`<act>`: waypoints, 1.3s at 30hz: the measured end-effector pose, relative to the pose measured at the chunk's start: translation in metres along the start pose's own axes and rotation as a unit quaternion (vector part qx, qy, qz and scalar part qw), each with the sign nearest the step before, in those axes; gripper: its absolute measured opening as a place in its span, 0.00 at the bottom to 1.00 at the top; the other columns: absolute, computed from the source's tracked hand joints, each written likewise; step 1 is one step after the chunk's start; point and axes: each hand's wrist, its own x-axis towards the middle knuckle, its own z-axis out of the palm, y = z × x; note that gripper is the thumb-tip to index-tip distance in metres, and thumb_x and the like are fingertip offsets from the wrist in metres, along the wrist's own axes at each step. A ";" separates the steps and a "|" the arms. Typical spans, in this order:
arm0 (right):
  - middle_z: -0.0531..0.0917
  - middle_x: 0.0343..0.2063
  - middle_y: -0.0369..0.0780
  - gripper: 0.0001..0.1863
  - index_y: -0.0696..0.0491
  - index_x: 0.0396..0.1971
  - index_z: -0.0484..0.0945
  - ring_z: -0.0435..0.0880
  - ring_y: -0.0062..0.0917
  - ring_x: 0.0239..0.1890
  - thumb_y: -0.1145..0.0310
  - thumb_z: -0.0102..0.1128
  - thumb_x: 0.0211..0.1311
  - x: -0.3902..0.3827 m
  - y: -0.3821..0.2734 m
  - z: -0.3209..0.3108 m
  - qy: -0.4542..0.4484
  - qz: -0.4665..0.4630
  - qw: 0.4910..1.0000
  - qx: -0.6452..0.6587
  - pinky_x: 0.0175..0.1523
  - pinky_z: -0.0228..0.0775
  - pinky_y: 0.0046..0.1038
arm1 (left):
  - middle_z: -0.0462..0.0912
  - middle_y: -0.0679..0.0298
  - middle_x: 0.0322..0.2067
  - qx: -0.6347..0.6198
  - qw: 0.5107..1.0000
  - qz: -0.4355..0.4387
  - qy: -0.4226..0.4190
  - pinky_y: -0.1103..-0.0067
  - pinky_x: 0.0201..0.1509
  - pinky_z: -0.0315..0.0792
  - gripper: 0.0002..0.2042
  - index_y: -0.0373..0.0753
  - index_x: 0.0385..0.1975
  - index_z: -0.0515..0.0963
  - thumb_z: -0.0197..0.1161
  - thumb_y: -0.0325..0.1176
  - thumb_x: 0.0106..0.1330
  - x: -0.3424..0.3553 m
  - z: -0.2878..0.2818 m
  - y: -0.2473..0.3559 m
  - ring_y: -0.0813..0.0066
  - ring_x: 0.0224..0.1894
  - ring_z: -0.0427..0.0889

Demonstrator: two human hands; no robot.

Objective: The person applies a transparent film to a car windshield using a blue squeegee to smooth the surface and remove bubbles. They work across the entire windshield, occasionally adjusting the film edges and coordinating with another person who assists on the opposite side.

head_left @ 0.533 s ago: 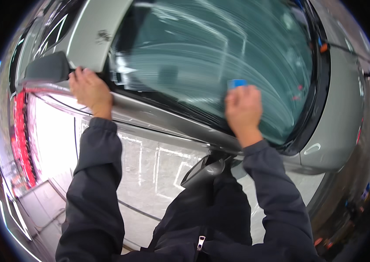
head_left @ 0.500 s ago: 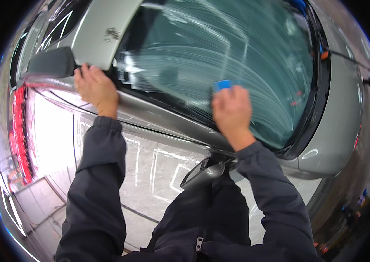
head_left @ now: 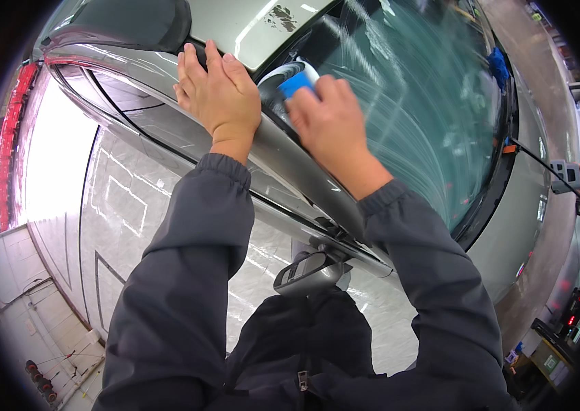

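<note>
My left hand (head_left: 218,96) rests with fingers extended on the roof edge (head_left: 262,41) of a silver car, beside a dark panel (head_left: 122,20). My right hand (head_left: 324,127) grips a small blue scraper-like block (head_left: 295,83) at the left end of the windshield (head_left: 399,116), close by my left hand. The glass carries streaky white swirls, with a white smear by the block. A dark mottled mark (head_left: 280,17) is on the silver paint above. The side mirror (head_left: 310,270) sticks out below, near my legs.
A wiper arm with an orange piece (head_left: 509,148) and a blue item (head_left: 499,68) are at the windshield's right edge. Grey equipment (head_left: 565,175) and a workbench (head_left: 550,353) stand at far right. A tiled wall (head_left: 9,267) and red structure (head_left: 13,137) are at left.
My right hand has moved up and left with the blue block, close to my left hand. My left hand sits higher and farther right in view; the whole view has shifted.
</note>
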 end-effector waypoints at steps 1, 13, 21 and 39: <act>0.74 0.30 0.40 0.08 0.48 0.27 0.77 0.75 0.37 0.34 0.67 0.71 0.55 0.001 0.002 0.002 0.023 -0.051 0.998 0.020 0.38 0.72 0.37 | 0.66 0.50 0.71 -0.002 1.000 0.004 0.016 0.48 0.77 0.46 0.25 0.39 0.65 0.76 0.44 0.46 0.76 -0.001 0.001 -0.001 0.50 0.76 0.57; 0.78 0.30 0.43 0.05 0.47 0.26 0.81 0.78 0.40 0.38 0.64 0.65 0.51 0.010 0.024 -0.014 -0.023 0.147 0.988 -0.049 0.40 0.69 0.41 | 0.76 0.48 0.62 0.187 0.970 0.151 -0.035 0.58 0.69 0.66 0.20 0.39 0.55 0.80 0.50 0.40 0.71 0.015 0.006 -0.016 0.47 0.67 0.72; 0.77 0.32 0.45 0.08 0.52 0.29 0.76 0.77 0.42 0.40 0.65 0.59 0.66 -0.136 0.114 -0.057 0.084 0.344 0.919 -0.175 0.43 0.70 0.44 | 0.68 0.48 0.71 0.095 0.991 0.089 -0.032 0.54 0.72 0.59 0.28 0.42 0.67 0.75 0.40 0.52 0.78 0.029 0.010 -0.041 0.47 0.71 0.66; 0.83 0.41 0.53 0.15 0.55 0.40 0.79 0.82 0.54 0.44 0.58 0.52 0.72 -0.356 0.226 -0.161 0.046 0.566 0.773 -0.281 0.48 0.74 0.53 | 0.80 0.45 0.60 0.141 0.959 0.240 -0.050 0.61 0.72 0.62 0.26 0.25 0.56 0.78 0.39 0.40 0.77 0.054 0.007 -0.058 0.44 0.66 0.73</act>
